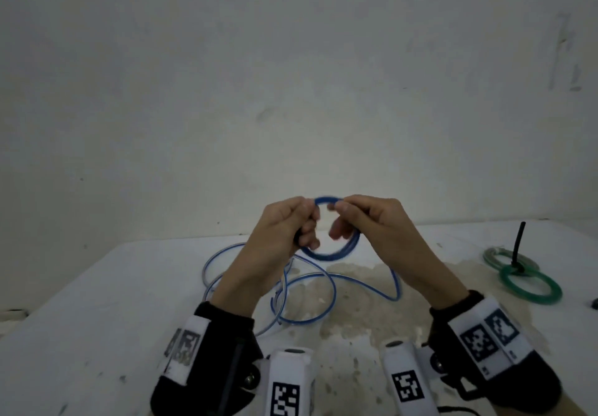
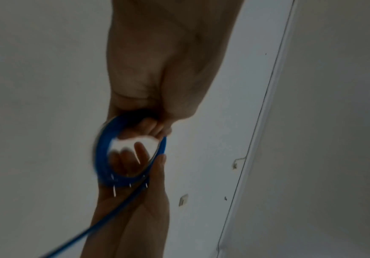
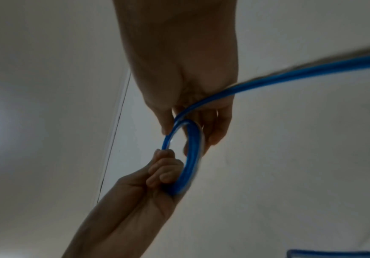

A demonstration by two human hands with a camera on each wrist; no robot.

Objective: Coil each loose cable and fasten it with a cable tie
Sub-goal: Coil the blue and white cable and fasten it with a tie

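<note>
held above the near middle of the table (image 1: 97,302), left hand (image 1: 284,224) clenched on the blue cable (image 1: 326,255) coil, right hand (image 1: 365,218) pinching its top; best fed each slack loop in evenly, same size, left grip firm.

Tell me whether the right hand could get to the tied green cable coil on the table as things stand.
Probably not yet: the right hand pinches the blue cable coil held with the left hand. The green cable coil lies in the open to its right on the white table, nothing between.
</note>
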